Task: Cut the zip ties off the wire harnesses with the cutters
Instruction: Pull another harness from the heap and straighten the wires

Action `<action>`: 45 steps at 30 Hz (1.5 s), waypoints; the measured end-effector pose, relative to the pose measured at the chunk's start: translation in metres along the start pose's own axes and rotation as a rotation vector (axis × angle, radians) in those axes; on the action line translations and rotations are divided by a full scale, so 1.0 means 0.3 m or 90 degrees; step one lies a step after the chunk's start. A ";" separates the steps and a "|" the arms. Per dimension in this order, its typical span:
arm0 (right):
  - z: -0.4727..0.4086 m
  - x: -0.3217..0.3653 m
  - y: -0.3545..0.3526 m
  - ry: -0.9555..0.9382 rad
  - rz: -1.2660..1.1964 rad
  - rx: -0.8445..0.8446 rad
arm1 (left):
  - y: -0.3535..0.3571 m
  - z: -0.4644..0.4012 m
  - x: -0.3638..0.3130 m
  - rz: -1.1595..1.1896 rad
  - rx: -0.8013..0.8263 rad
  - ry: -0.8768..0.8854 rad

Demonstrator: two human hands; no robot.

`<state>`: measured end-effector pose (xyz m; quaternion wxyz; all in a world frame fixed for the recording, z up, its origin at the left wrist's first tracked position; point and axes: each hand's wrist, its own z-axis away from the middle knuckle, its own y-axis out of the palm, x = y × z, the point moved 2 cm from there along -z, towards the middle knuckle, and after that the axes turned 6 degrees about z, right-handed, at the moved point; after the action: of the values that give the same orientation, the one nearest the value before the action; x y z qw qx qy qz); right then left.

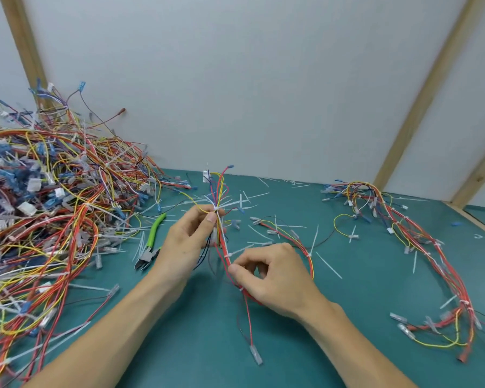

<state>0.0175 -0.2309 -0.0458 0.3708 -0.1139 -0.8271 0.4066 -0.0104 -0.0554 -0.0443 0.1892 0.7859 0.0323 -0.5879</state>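
Red harness (pixel 226 256) pinched by both hands | cutters (pixel 151 242) lying left beside pile (pixel 45 208)

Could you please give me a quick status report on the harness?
Both hands pinch one harness, zip ties on. Cutters idle on mat, left. Nothing blocking.

Two hands are in view, the left hand (pixel 192 236) and the right hand (pixel 272 278), both on one wire harness (pixel 224 247). One pair of green-handled cutters (pixel 149 245) lies left of that harness. Farther left sits one big heap of harnesses (pixel 48 208); to its right, one smaller bunch (pixel 420 247). Loose cut zip ties (pixel 328 264) around it are too many to count.
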 end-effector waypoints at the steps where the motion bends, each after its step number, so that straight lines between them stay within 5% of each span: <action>1: 0.000 0.002 0.007 0.007 -0.032 -0.004 | -0.001 0.002 -0.005 -0.005 0.014 0.005; 10: 0.001 -0.006 0.055 0.117 -0.202 -0.067 | -0.004 0.007 -0.001 -0.039 0.029 -0.008; 18: -0.003 -0.051 0.048 0.156 -0.213 -0.172 | -0.004 0.035 -0.021 -0.252 -0.115 0.202; 24: -0.007 -0.046 0.044 0.109 -0.119 -0.241 | 0.053 0.072 0.012 -0.277 0.068 0.130; 45: -0.002 0.006 0.006 -0.036 0.135 -0.293 | 0.029 0.037 0.038 -0.020 0.011 -0.078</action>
<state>0.0163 -0.2285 -0.0461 0.2673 -0.2703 -0.8912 0.2474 -0.0145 -0.0692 -0.0553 0.1744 0.7495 0.0281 -0.6380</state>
